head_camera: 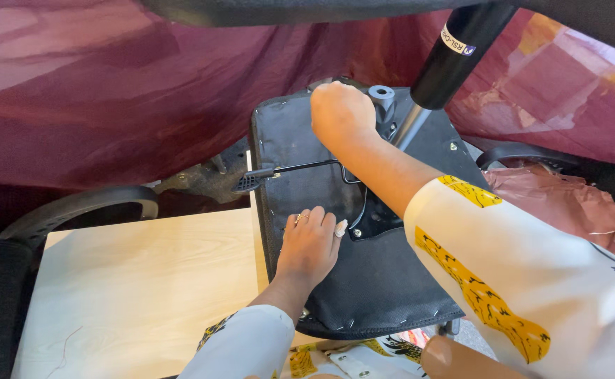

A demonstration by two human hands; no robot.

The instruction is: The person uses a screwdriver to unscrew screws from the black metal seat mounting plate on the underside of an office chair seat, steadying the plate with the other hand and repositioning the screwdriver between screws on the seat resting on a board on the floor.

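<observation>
An office chair seat (pixel 363 281) lies upside down, its black fabric underside facing up, partly on a pale wooden desk (pixel 139 281) and partly past the desk's right edge. In the middle of the underside sits the metal mechanism plate (pixel 370 210), and a thin black lever (pixel 286 170) with a flat paddle end sticks out from it to the left.

The left hand (pixel 311 245) rests flat on the fabric, fingers spread and released, pressing the seat down near the plate. The right hand (pixel 341 112) is clenched at the far side of the mechanism, just beside a small grey socket (pixel 382 95); I cannot tell what it grasps, because the fist hides it. A gas cylinder (pixel 448 60), black above and shiny below, rises tilted from the mechanism, just beside the right wrist.

Several things could go wrong here, I think. The seat overhangs the desk, so a strong pull from the right hand could slide or tip it off the edge if the left hand relaxes. The tilted cylinder seems not firmly supported; if it falls or is knocked by the forearm, it could hit the wrist. The left fingertips lie near the plate's edge and the lever, so a sudden shift of the metal parts could pinch them. The staples along the fabric's border could also scratch the skin.
</observation>
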